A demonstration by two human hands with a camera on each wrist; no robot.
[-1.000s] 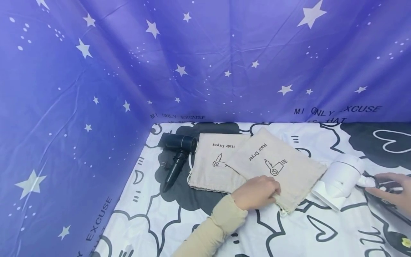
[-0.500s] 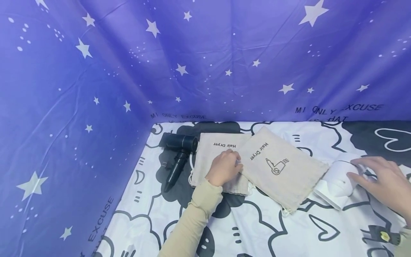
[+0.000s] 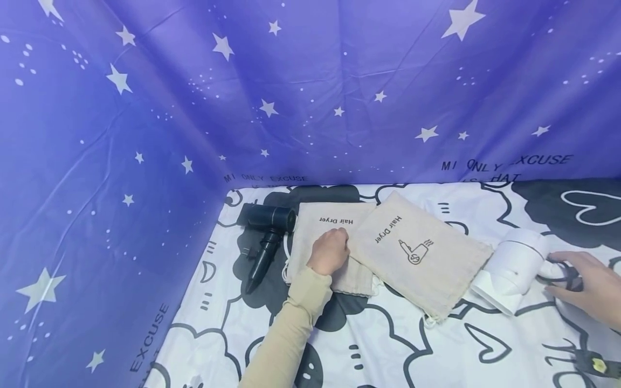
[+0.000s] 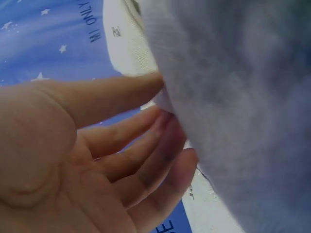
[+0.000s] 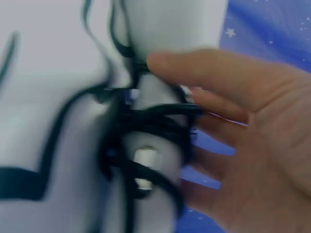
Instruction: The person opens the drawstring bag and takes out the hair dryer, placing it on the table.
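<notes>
Two beige drawstring bags printed "Hair Dryer" overlap on the patterned cloth. My left hand [image 3: 330, 251] pinches the left corner of the upper bag [image 3: 419, 258], over the lower bag [image 3: 310, 237]. In the left wrist view the thumb and fingers of the left hand [image 4: 97, 150] meet at the edge of the fabric [image 4: 218, 97]. A white hair dryer [image 3: 514, 264] lies at the right, nozzle toward the bags. Around its handle, wrapped in dark cord [image 5: 150, 121], are the thumb and fingers of my right hand [image 3: 589, 285]; the right wrist view is blurred.
A black hair dryer [image 3: 267, 218] lies left of the bags, its handle toward me. Behind the cloth-covered surface [image 3: 368, 334] hangs a purple curtain [image 3: 310, 97] with white stars; it also closes off the left side.
My left hand has left the upper bag's lower edge and come to its left corner. My right hand passed over the white hair dryer's body and came back to its handle.
</notes>
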